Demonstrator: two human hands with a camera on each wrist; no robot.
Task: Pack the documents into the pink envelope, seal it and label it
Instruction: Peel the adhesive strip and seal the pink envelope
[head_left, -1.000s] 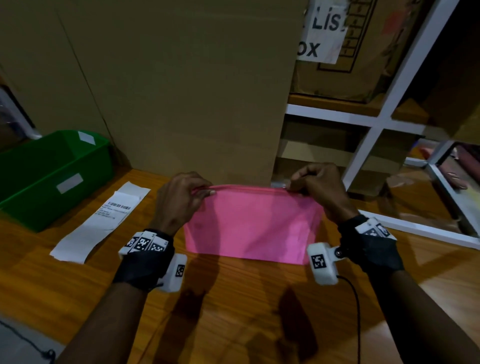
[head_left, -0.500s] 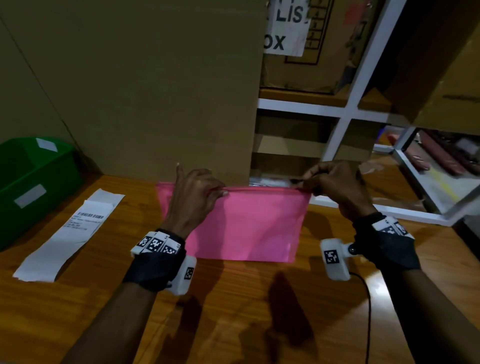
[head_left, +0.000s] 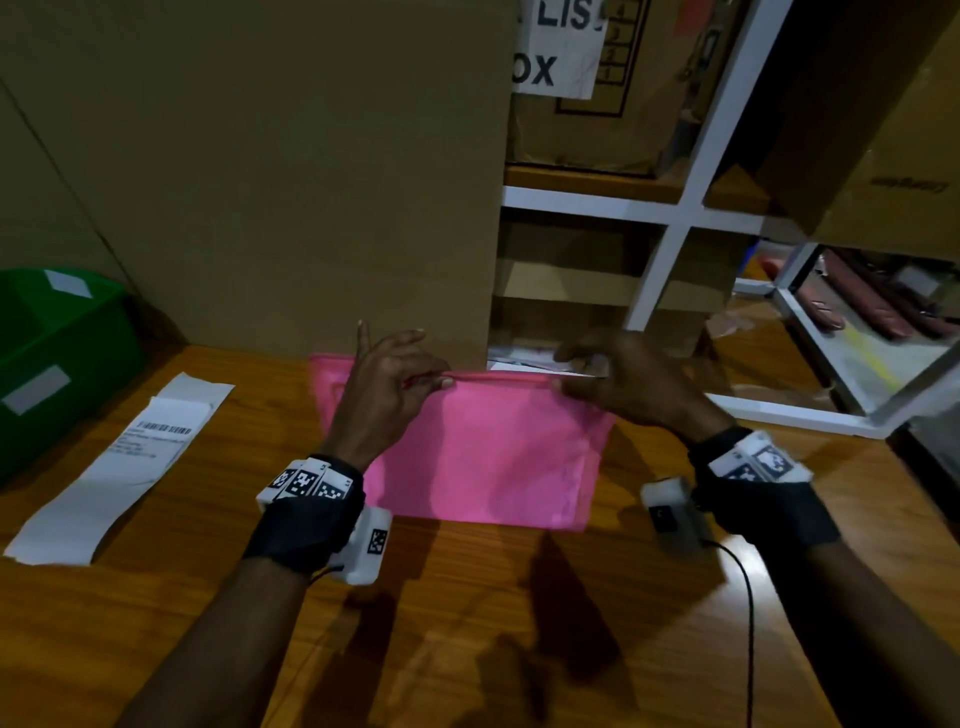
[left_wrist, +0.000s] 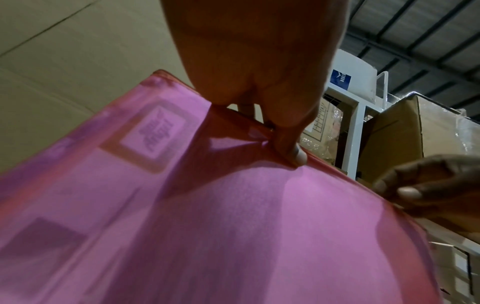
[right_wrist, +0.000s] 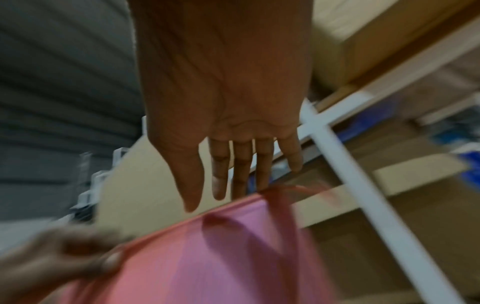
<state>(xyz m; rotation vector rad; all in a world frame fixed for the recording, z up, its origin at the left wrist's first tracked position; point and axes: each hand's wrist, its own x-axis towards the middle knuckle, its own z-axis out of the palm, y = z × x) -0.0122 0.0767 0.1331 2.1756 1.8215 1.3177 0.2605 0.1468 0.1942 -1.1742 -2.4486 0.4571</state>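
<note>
The pink envelope (head_left: 488, 457) stands upright on the wooden table (head_left: 519, 623), in front of a big cardboard box. My left hand (head_left: 431, 383) pinches its top edge a little left of the middle, with two fingers pointing up. My right hand (head_left: 569, 385) grips the same edge further right, thumb in front and fingers behind; the right wrist view is blurred. In the left wrist view the thumb (left_wrist: 293, 156) presses the red sealing strip, and printed sheets (left_wrist: 153, 135) show through the envelope (left_wrist: 233, 226). A white barcode label strip (head_left: 130, 457) lies flat on the table to the left.
A green bin (head_left: 52, 353) sits at the table's far left. The tall cardboard box (head_left: 285, 182) stands directly behind the envelope. A white shelf frame (head_left: 675, 249) with boxes fills the right background. A cable (head_left: 748, 623) runs from my right wrist.
My right hand has slid left along the top edge, away from the envelope's right corner. My left hand moved right along the edge, uncovering the left corner.
</note>
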